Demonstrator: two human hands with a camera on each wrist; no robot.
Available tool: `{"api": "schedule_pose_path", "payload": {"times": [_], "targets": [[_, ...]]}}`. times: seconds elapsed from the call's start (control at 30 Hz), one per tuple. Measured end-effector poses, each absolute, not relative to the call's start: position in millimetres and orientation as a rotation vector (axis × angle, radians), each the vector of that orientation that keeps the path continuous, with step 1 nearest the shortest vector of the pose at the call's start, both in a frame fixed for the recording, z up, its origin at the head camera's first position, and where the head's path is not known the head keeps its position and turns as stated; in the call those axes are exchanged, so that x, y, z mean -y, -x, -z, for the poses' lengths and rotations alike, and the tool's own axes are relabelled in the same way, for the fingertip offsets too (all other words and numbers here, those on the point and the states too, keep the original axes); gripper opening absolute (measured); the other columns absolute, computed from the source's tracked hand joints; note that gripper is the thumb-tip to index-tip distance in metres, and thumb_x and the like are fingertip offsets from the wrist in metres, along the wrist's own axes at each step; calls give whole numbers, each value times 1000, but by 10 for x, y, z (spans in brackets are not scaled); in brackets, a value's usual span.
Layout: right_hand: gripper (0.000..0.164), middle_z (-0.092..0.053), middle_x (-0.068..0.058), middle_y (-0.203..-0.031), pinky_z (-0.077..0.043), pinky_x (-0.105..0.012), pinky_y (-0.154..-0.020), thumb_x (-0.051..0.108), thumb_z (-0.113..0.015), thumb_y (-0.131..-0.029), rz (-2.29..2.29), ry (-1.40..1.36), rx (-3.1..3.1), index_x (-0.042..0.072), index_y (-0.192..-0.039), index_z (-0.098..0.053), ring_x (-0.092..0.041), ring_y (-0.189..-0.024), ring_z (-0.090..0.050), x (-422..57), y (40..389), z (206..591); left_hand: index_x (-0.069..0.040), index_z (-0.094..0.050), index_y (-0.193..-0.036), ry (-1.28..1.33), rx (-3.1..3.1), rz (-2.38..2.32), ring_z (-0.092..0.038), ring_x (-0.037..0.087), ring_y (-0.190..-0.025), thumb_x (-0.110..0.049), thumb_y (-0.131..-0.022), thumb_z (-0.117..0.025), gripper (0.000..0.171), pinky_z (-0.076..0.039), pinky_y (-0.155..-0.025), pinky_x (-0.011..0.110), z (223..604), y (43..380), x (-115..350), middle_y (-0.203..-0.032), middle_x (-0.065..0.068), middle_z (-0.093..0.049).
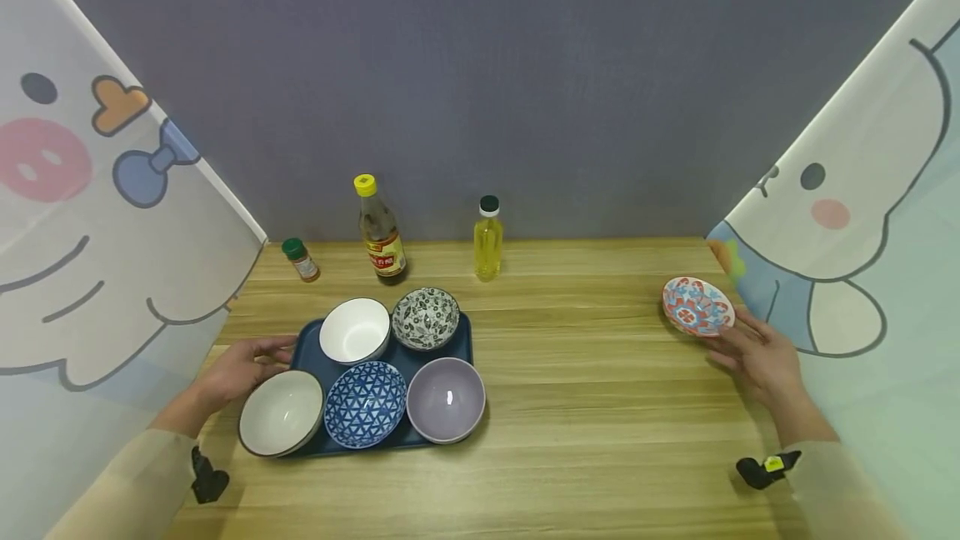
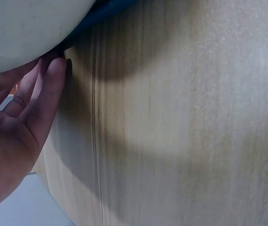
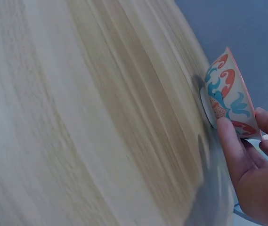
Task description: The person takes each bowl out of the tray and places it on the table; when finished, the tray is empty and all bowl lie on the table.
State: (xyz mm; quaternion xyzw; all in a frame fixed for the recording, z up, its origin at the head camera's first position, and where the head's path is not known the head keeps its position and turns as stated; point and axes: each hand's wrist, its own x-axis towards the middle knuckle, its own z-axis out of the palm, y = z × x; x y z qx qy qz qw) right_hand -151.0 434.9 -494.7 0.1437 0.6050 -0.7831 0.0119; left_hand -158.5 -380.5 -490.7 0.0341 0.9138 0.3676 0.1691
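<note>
Head view, right hand point(image 1: 759, 357): pinching red-patterned bowl point(image 1: 697, 307), well right of tray point(image 1: 463, 346)
Left hand point(image 1: 238, 369): at tray's left edge, grip unclear

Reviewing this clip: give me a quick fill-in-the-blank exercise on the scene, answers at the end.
1. The blue tray holds ____ bowls.
2. The dark sauce bottle has a ____ cap.
3. The small jar has a ____ lid.
4. In the head view, the right hand holds the red-patterned bowl to the tray's ____.

Missing words: five; yellow; green; right.
</note>
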Motion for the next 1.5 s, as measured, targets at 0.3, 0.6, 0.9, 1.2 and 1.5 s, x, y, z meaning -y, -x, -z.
{"api": "schedule_pose_path", "payload": {"times": [0.3, 0.6, 0.9, 1.2, 1.5], "targets": [[82, -67, 12, -119, -61, -27, -77, 22, -67, -101, 1819, -364, -2460, -11, -158, -18, 9, -89, -66, -4439, 1499, 4791, 0, -54, -146, -48, -2625, -950, -62, 39, -115, -8, -95, -67, 52, -50, -82, 33, 4908, 1608, 3789, -113, 14, -72], [80, -65, -4, -134, -49, -9, -70, 44, -69, -97, 1263, -253, -2923, -1, -155, -39, 26, -89, -45, -4343, 1598, 4340, 3, -52, -146, -34, -2577, -1051, -61, 28, -101, -6, -95, -67, 55, -51, -70, 28, 4886, 1611, 3807, -111, 16, -69], [69, -49, -26, -152, -47, -7, -75, 34, -69, -99, 1337, 62, -2887, 4, -155, -43, 22, -100, -50, -3550, 1799, 3921, 7, -53, -142, -31, -2532, -1112, -61, 18, -87, -5, -92, -69, 54, -52, -64, 28, 4866, 1660, 3802, -115, 22, -69], [66, -47, -13, -157, -54, -41, -97, 32, -71, -98, 1447, 318, -2625, 14, -156, -44, -33, -133, -56, -2599, 2022, 3969, 11, -46, -146, -20, -2500, -1097, -63, 27, -101, -6, -91, -71, 62, -56, -74, 29, 4799, 1724, 3795, -119, 24, -63], [65, -56, -19, -146, -55, -46, -97, 23, -76, -94, 1522, 439, -2456, 10, -151, -49, -39, -128, -60, -1798, 2240, 4206, 8, -49, -145, -30, -2504, -1075, -62, 28, -102, -5, -91, -71, 60, -56, -74, 29, 4847, 1773, 3789, -119, 23, -64]]}}
